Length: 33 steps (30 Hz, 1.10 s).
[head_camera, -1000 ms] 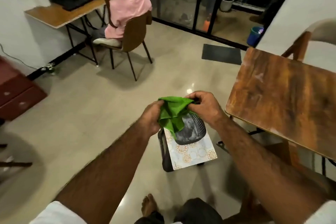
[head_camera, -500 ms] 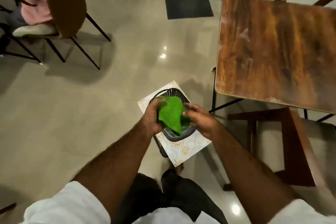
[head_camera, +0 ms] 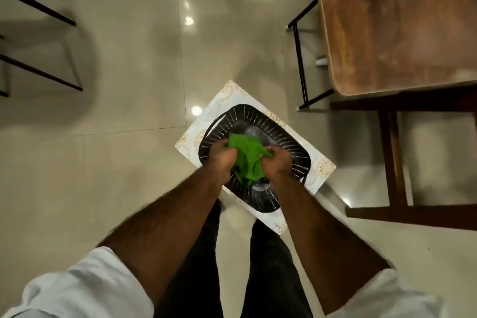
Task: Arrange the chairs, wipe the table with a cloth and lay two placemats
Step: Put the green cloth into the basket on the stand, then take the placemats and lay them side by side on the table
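A bright green cloth (head_camera: 247,157) is seen over a black slatted basket (head_camera: 289,147). Beneath it, a white placemat (head_camera: 322,170) is patterned with pale gold medallions. At far right, a table (head_camera: 397,23) is grained in warm brown — its legs black. Cream floor tiles (head_camera: 116,162) are glossed with reflections — sleeves (head_camera: 85,289) are white.

A crumpled green cloth (head_camera: 246,159) sits at frame centre above a black basket (head_camera: 291,157), which rests on a pale patterned placemat (head_camera: 324,169). A wooden table (head_camera: 397,23) fills the upper right, a dark chair (head_camera: 395,152) below it.
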Tool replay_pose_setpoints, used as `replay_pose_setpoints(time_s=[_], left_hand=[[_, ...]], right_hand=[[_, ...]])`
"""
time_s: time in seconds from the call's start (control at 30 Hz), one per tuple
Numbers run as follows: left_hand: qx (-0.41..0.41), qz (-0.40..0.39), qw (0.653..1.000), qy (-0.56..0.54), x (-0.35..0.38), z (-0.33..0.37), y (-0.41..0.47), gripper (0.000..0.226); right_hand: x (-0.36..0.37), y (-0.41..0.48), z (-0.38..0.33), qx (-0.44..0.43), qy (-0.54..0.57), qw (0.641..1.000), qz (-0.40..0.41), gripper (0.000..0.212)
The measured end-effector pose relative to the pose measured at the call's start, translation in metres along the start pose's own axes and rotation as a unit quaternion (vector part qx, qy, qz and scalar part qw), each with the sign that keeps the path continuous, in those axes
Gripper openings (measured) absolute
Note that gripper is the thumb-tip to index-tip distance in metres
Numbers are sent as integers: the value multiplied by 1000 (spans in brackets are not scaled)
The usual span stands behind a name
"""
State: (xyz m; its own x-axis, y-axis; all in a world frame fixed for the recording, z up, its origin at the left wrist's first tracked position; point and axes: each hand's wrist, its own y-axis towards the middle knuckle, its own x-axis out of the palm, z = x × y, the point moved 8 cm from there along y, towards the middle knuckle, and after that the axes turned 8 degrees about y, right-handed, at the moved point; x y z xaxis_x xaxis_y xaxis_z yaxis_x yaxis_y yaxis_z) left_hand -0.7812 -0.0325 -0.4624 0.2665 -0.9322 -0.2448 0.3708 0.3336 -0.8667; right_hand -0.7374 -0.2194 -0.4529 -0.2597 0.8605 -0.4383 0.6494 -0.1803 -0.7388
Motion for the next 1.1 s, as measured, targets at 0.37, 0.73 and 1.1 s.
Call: replay_pose_setpoints(time_s=[0.37,0.73,1.1], left_hand=[[113,6,993,33,-32,22,-59,18],[-113,114,986,-35,-27,-77,-62,74],[-76,70,994,-25,-35,-59,-62,17]], right_hand=[[-53,-26,-51,-116,-36,993,-10,24],[-109,109,-17,-72,-281,949,-121,61],[-98,87,-40,-180,-354,911,-112,29]])
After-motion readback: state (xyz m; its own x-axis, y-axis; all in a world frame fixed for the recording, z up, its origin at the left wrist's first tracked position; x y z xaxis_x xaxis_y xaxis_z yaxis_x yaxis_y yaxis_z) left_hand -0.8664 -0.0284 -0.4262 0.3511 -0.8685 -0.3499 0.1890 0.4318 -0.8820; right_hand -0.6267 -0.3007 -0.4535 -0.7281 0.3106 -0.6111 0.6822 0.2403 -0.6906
